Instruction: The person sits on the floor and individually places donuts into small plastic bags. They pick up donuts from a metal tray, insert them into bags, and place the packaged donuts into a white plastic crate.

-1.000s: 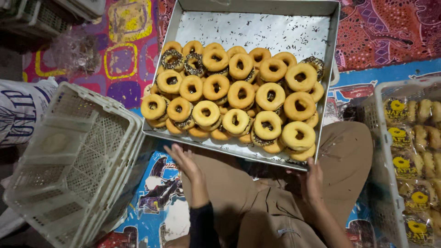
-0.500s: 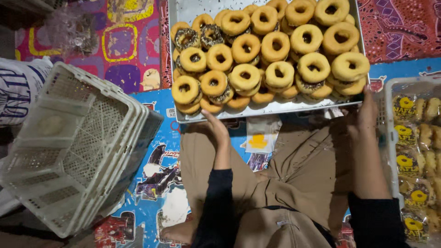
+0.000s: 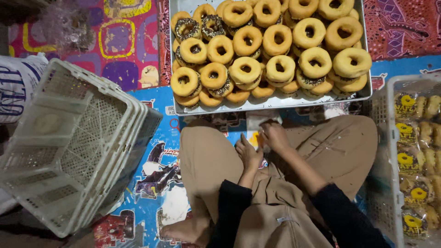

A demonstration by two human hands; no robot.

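A metal tray (image 3: 275,104) heaped with glazed ring doughnuts (image 3: 280,68) lies on the floor just beyond my crossed legs in tan trousers. Some doughnuts at its far left carry dark sprinkles (image 3: 186,28). My left hand (image 3: 248,154) and my right hand (image 3: 274,135) are close together between my knees, fingers bent over a small clear wrapper (image 3: 255,138) with a yellow print lying on the mat. The right hand's fingertips pinch at it; whether the left holds anything I cannot tell.
A stack of white plastic crates (image 3: 69,147) lies tilted at my left. Another white crate (image 3: 413,160) at the right holds several packed doughnuts in clear wrappers. A white sack (image 3: 16,89) sits at far left. Colourful printed mats cover the floor.
Both hands have left the tray's near edge and come together between my knees. The tray now rests farther from me, flat on the floor.
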